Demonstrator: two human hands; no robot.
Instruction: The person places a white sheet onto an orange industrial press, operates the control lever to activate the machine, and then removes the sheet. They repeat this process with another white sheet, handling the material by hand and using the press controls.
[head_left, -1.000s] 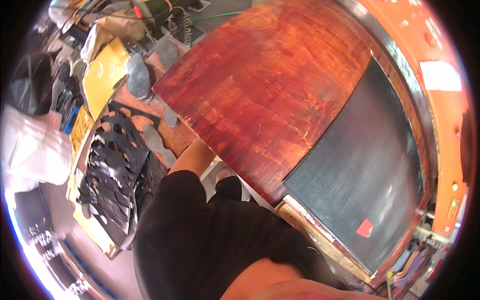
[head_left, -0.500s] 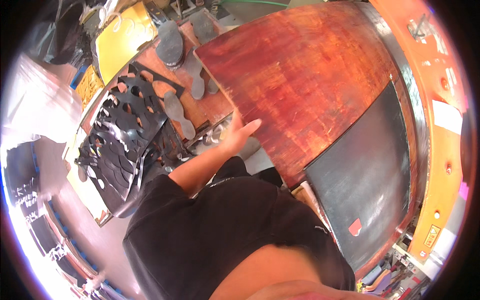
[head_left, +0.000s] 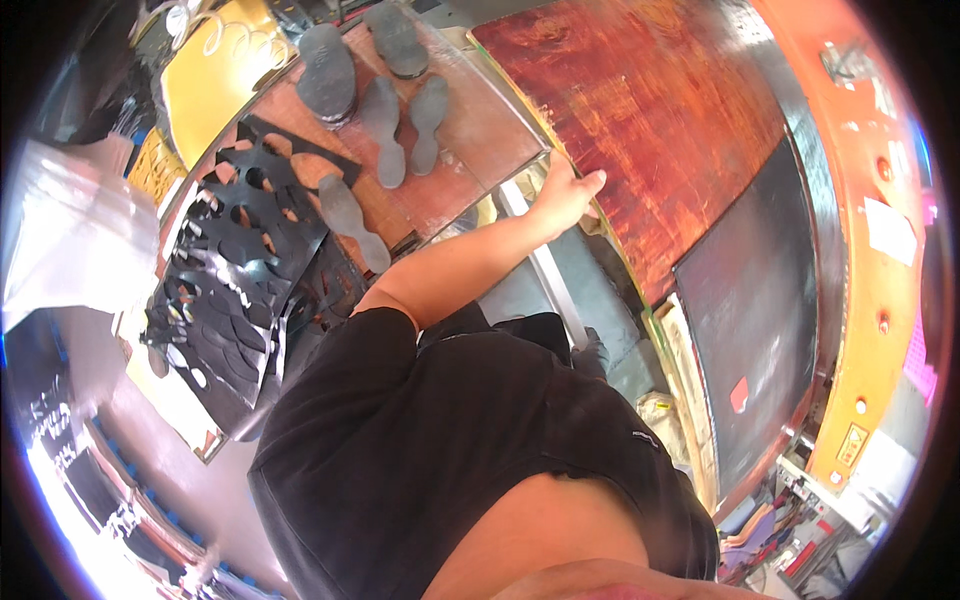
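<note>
My left hand [head_left: 568, 202] is at the near left edge of a red-brown wooden board [head_left: 640, 110]. Its thumb lies over the top of the board, while the other fingers are partly hidden at the edge. The hand looks closed on that edge. A black sheet [head_left: 755, 330] covers the board's near right part, with a small red patch [head_left: 739, 394] on it. My right hand is out of view. Left of the board, on a reddish worktop [head_left: 480, 135], lie grey sole-shaped pieces [head_left: 383, 130], some of them stacked [head_left: 326, 72].
Black sheets with cut-out holes [head_left: 240, 240] are heaped on the worktop's left side. An orange machine frame [head_left: 868, 240] borders the board on the right. Between worktop and board runs a gap with a pale metal bar [head_left: 553, 275]. A yellow panel [head_left: 222, 75] stands at the far left.
The red-brown board has shifted right, away from the worktop, and my left hand has moved right with it. The gap is wider, showing the metal bar and more sole pieces.
</note>
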